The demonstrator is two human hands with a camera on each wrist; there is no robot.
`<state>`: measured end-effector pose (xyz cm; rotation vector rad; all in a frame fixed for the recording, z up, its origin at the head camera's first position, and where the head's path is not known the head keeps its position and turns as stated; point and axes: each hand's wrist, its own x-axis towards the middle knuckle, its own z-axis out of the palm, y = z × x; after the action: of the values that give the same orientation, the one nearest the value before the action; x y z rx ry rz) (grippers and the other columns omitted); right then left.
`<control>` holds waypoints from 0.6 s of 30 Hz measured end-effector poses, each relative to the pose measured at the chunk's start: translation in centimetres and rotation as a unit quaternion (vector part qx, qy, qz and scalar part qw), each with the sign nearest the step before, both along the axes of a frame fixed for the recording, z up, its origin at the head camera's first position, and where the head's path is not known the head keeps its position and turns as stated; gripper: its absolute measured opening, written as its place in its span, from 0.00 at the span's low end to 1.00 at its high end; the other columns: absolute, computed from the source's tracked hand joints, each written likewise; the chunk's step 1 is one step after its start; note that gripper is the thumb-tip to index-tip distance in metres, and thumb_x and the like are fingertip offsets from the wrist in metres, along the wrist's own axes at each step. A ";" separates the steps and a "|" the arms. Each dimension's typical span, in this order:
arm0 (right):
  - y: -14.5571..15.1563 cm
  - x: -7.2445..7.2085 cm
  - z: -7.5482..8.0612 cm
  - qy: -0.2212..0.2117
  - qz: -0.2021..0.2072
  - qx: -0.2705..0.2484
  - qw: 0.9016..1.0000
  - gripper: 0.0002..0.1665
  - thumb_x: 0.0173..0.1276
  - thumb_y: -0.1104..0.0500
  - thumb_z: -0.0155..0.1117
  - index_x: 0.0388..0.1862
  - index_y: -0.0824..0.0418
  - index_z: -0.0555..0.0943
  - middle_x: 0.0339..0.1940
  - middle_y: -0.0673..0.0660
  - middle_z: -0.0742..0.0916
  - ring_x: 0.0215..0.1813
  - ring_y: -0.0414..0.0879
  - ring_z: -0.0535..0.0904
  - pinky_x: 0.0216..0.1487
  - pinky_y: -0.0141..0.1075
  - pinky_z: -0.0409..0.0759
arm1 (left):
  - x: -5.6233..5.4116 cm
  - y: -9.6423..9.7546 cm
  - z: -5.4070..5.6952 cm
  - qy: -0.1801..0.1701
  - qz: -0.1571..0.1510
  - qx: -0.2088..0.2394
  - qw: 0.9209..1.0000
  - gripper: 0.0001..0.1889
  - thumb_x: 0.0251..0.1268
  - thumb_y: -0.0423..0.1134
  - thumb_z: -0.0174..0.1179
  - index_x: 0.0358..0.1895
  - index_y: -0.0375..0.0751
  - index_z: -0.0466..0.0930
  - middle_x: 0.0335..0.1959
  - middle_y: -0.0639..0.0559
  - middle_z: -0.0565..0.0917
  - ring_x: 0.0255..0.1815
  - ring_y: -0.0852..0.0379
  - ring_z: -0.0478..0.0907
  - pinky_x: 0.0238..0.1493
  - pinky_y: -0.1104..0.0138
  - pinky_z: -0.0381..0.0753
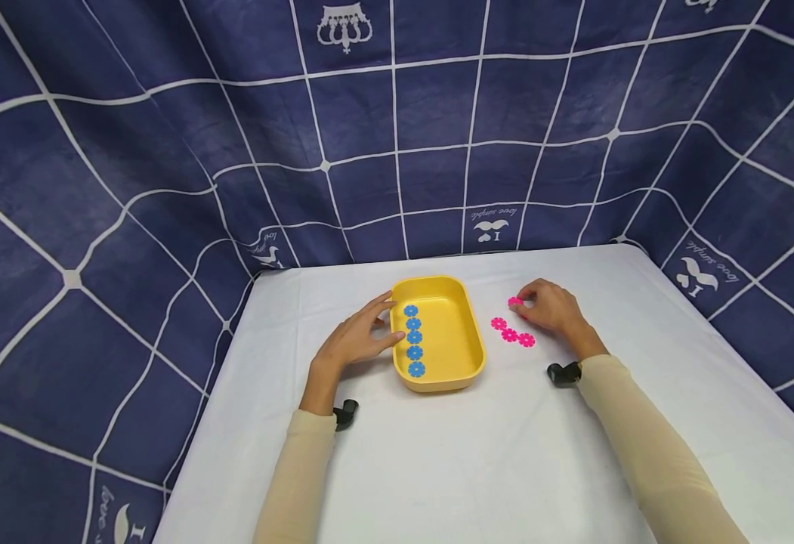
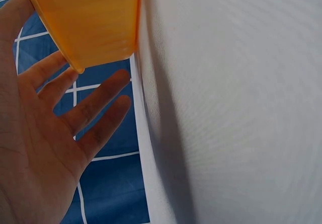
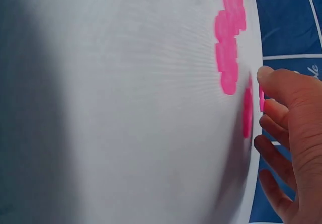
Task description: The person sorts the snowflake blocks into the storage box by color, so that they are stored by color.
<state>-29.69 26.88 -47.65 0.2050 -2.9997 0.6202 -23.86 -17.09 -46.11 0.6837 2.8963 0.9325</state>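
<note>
A yellow tray point(image 1: 448, 363) sits on the white table. Several blue flower-shaped discs point(image 1: 414, 337) line up along its left inside. My left hand point(image 1: 353, 336) rests at the tray's left side, fingers spread and mostly straight, with the thumb over the rim; the left wrist view shows the fingers by the tray's outer wall point(image 2: 90, 27). Right of the tray, my right hand point(image 1: 551, 308) pinches a pink flower-shaped disc point(image 3: 261, 99) between thumb and index finger. A pink disc point(image 3: 247, 113) lies beneath that hand, with further pink discs point(image 1: 509, 335) nearby, close together.
The white cloth-covered table point(image 1: 430, 468) spreads around the tray. A dark blue curtain point(image 1: 430, 174) with white grid lines stands behind and at both sides. Black wrist devices point(image 1: 563, 374) sit at the cuffs of both beige sleeves point(image 1: 648, 438).
</note>
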 end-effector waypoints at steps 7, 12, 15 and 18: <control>0.3 0.1 1.3 -0.004 -0.001 -0.024 1.000 0.25 0.72 0.47 0.72 0.58 0.63 0.88 0.60 0.67 0.86 0.63 0.66 0.79 0.66 0.64 0.78 | 0.0 0.2 0.0 0.000 -0.002 -0.002 1.000 0.44 0.69 0.69 0.64 0.83 0.53 0.68 0.87 0.68 0.57 0.65 0.55 0.83 0.67 0.47 0.80; 0.1 0.1 2.4 0.012 0.008 -0.019 1.000 0.25 0.72 0.47 0.72 0.59 0.62 0.88 0.60 0.67 0.86 0.63 0.65 0.80 0.64 0.65 0.79 | 0.0 0.2 0.0 -0.001 -0.002 -0.002 1.000 0.43 0.70 0.68 0.65 0.82 0.53 0.68 0.87 0.68 0.57 0.65 0.55 0.83 0.67 0.47 0.80; -0.2 0.0 3.1 0.024 0.008 -0.017 1.000 0.25 0.72 0.46 0.73 0.59 0.62 0.88 0.60 0.66 0.87 0.62 0.65 0.81 0.62 0.64 0.81 | 0.0 0.2 0.0 -0.002 -0.001 -0.003 1.000 0.42 0.70 0.67 0.65 0.82 0.54 0.69 0.87 0.68 0.57 0.65 0.55 0.83 0.66 0.47 0.81; -0.4 -0.2 3.7 0.033 0.008 -0.013 0.999 0.27 0.72 0.45 0.73 0.60 0.62 0.87 0.60 0.66 0.87 0.60 0.64 0.81 0.61 0.63 0.82 | 0.0 0.1 0.1 -0.004 0.002 -0.002 1.000 0.42 0.70 0.67 0.65 0.82 0.54 0.69 0.87 0.69 0.58 0.65 0.56 0.83 0.66 0.47 0.81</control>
<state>-29.89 26.45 -43.96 0.2424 -2.9283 0.6404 -23.85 -16.96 -46.05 0.6731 2.8922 0.9270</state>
